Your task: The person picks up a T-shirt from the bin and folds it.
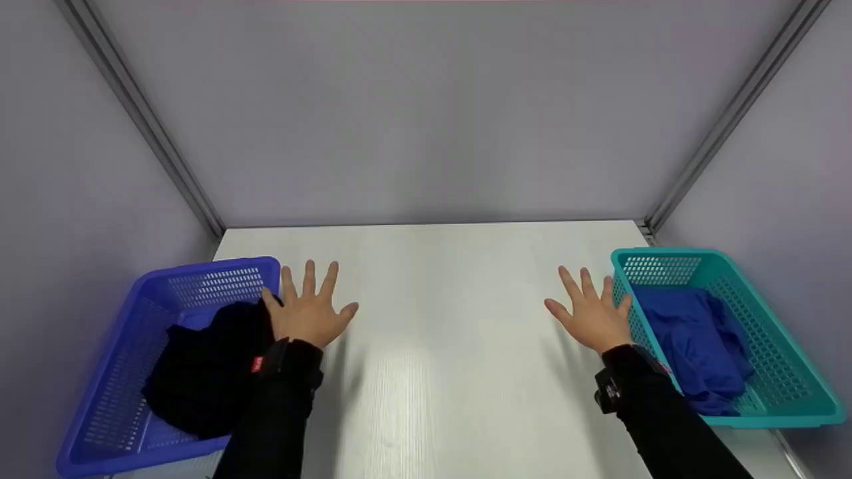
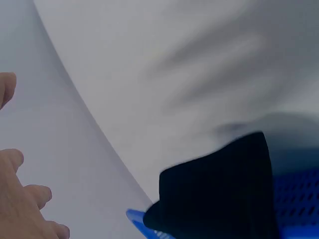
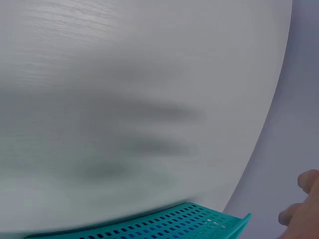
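Fingers spread, my left hand [image 1: 307,318] hovers over the table beside the right rim of a blue-violet plastic basket [image 1: 126,332]. A bundle of black cloth [image 1: 206,369] with a small red tag lies in that basket, and part of it shows dark in the left wrist view. My right hand [image 1: 596,320], also with fingers spread and holding nothing, is by the left rim of a teal basket [image 1: 785,422]. Crumpled blue cloth [image 1: 692,346] lies inside the teal one. Only some fingertips of each hand show in the wrist views.
The white table [image 1: 426,299] stretches between the two baskets, with shadows of the hands on it. Grey panels enclose it: a back wall [image 1: 426,113], a left wall [image 1: 66,166] and a right wall [image 1: 779,166], joined by metal corner posts.
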The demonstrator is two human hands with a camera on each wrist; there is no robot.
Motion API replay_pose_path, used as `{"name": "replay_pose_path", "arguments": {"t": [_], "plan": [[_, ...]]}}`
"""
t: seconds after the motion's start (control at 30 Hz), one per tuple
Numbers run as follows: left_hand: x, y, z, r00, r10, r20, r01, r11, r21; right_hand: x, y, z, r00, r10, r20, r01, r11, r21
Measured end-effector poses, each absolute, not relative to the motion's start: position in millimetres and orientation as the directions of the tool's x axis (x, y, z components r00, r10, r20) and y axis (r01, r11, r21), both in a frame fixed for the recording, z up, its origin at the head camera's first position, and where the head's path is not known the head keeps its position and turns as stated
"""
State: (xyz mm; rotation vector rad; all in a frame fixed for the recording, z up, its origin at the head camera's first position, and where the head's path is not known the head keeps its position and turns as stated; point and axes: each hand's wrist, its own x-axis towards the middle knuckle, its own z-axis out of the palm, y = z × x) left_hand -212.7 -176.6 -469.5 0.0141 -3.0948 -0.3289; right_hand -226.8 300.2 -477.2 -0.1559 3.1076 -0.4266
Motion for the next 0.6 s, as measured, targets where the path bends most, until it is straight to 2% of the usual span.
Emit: {"name": "replay_pose_path", "arguments": {"t": [0.23,0.6], "plan": [[-207,-213,-466,-0.997,-0.071,-0.012,-0.072,0.959,0.274,-227,287,-468,-0.987,-0.149,0.054,-0.158,0.954,-0.257],[-188,-242,-480,-0.955,-0.144,-0.258,-0.237,0.895,0.378,-216,255,-475,-0.967,-0.240,0.083,-0.253,0.939,-0.233]]}}
